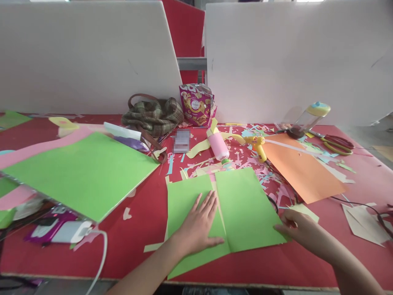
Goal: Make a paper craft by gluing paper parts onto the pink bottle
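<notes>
A sheet of green paper (245, 209) lies in front of me with a crease down its middle. My left hand (199, 228) rests flat on the left half, fingers spread. At the lower right corner, my right hand (297, 225) is closed, with the thumb on the paper's edge and the other fingers curled. Just beyond the sheet is a pink paper-wrapped bottle (218, 145) with yellow strips attached, tilted on its side. A yellow glue gun (257, 145) lies to its right.
Orange paper (302, 170), scissors (336, 144) and a clear bottle (310, 119) are on the right. Green sheets (86, 174) and a white charger (72, 231) with its cable lie left. A plaid bag (153, 114) and purple snack bag (197, 104) stand before white boards (294, 61). Scraps litter the red table.
</notes>
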Action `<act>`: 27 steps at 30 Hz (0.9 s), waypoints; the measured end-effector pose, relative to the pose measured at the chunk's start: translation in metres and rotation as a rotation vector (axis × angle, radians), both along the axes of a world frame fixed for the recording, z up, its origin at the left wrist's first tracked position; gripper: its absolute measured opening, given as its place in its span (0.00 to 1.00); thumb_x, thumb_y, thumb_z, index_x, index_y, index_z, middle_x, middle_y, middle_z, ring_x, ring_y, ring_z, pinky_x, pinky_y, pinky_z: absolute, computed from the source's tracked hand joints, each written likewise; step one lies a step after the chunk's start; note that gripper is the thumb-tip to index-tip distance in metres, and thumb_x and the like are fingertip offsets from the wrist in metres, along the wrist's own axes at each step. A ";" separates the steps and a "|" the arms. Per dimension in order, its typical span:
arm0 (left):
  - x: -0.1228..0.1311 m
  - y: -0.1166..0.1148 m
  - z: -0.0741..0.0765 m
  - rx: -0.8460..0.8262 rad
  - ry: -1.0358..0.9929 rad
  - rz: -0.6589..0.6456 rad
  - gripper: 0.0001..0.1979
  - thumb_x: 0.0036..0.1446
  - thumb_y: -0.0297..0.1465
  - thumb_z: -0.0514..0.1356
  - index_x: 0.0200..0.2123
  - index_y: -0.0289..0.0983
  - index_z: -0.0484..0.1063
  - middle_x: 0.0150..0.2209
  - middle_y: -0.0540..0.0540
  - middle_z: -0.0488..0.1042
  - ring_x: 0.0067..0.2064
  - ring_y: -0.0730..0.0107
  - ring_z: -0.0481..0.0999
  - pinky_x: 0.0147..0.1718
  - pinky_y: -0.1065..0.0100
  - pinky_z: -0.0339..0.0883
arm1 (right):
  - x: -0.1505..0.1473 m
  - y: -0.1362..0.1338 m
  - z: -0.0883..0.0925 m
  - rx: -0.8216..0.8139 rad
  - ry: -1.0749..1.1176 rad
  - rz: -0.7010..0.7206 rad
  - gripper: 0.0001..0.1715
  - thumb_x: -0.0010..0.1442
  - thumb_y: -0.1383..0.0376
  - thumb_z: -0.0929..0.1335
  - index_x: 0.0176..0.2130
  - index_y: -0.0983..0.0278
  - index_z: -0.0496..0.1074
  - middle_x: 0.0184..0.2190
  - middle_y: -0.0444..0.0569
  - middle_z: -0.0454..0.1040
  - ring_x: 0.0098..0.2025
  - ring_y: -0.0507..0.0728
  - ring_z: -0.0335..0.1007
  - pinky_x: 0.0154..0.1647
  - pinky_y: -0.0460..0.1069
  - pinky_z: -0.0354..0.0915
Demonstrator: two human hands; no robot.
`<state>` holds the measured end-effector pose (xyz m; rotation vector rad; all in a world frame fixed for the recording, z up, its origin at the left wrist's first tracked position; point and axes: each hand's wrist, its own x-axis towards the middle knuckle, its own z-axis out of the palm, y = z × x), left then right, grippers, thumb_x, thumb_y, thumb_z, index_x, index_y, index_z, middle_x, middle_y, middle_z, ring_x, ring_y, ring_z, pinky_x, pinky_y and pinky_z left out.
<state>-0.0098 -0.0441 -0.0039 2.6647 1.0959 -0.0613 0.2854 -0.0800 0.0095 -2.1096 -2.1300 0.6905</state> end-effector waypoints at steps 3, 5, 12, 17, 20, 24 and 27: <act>0.000 -0.002 0.001 -0.005 0.005 -0.003 0.50 0.41 0.58 0.42 0.57 0.30 0.30 0.59 0.38 0.31 0.59 0.57 0.28 0.54 0.55 0.23 | 0.005 -0.005 -0.002 -0.016 0.011 -0.004 0.14 0.46 0.59 0.62 0.18 0.62 0.55 0.18 0.42 0.63 0.21 0.51 0.58 0.21 0.44 0.56; 0.000 -0.002 0.002 -0.016 0.004 -0.026 0.53 0.37 0.60 0.42 0.57 0.29 0.30 0.59 0.37 0.30 0.59 0.56 0.27 0.54 0.54 0.21 | 0.009 -0.006 0.000 0.012 -0.011 -0.018 0.13 0.46 0.60 0.62 0.18 0.62 0.55 0.18 0.43 0.63 0.21 0.51 0.59 0.21 0.44 0.57; -0.001 0.000 0.002 -0.068 -0.054 0.000 0.51 0.39 0.59 0.43 0.57 0.30 0.33 0.60 0.38 0.32 0.59 0.55 0.28 0.55 0.52 0.30 | 0.023 -0.007 0.032 0.037 0.001 -0.020 0.09 0.51 0.59 0.59 0.24 0.61 0.59 0.19 0.44 0.67 0.22 0.52 0.63 0.22 0.45 0.59; -0.005 0.005 0.004 -0.085 -0.301 0.168 0.26 0.57 0.40 0.42 0.56 0.35 0.45 0.59 0.43 0.43 0.59 0.63 0.44 0.52 0.62 0.53 | 0.023 -0.008 0.065 0.311 -0.112 -0.132 0.14 0.51 0.54 0.56 0.29 0.58 0.63 0.20 0.46 0.71 0.20 0.57 0.66 0.17 0.48 0.58; -0.010 0.011 0.008 -0.009 -0.525 0.225 0.19 0.58 0.28 0.39 0.51 0.38 0.58 0.52 0.44 0.60 0.51 0.69 0.61 0.46 0.67 0.62 | 0.017 -0.008 0.078 0.486 -0.107 -0.112 0.15 0.50 0.53 0.56 0.33 0.57 0.64 0.24 0.46 0.73 0.21 0.58 0.67 0.19 0.49 0.59; -0.015 0.022 0.023 0.165 -0.712 0.256 0.09 0.54 0.29 0.50 0.33 0.36 0.69 0.30 0.46 0.73 0.34 0.71 0.72 0.34 0.70 0.68 | 0.000 0.001 0.086 0.554 0.005 -0.123 0.15 0.52 0.54 0.57 0.34 0.58 0.65 0.26 0.46 0.73 0.24 0.57 0.68 0.23 0.49 0.62; -0.017 0.028 0.034 0.267 -0.746 0.314 0.06 0.52 0.31 0.53 0.27 0.37 0.68 0.22 0.49 0.71 0.26 0.72 0.71 0.26 0.72 0.67 | -0.012 0.012 0.086 0.516 0.087 -0.143 0.15 0.52 0.54 0.58 0.33 0.59 0.66 0.27 0.46 0.73 0.27 0.55 0.68 0.25 0.47 0.63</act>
